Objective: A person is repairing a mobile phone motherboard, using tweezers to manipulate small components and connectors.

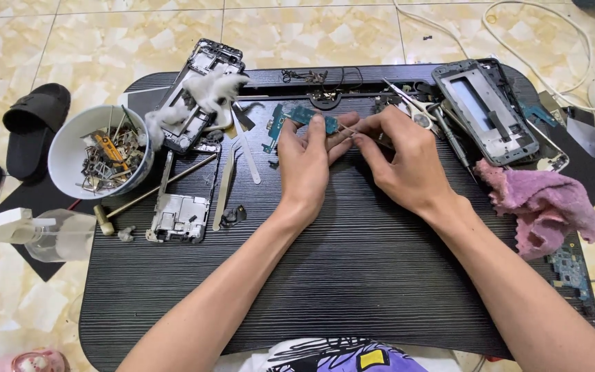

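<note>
Two hands meet at the far middle of the black table [352,275]. The left hand [304,162] pinches a small teal circuit board [315,118]; the right hand [401,155] has a narrow grip on a thin tool touching it. I think a slip could scratch the board, because the fingers crowd it. A marble-tiled floor [105,41] lies around.

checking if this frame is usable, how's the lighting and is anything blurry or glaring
Head view: light is soft and even, with only faint shadows under the left hand and right hand; the small teal circuit board they hold is sharp; slight glare on the glossy beige marble floor tiles; the white spray bottle at the left edge looks softer; the black ridged table bows a little from the wide lens.
</note>
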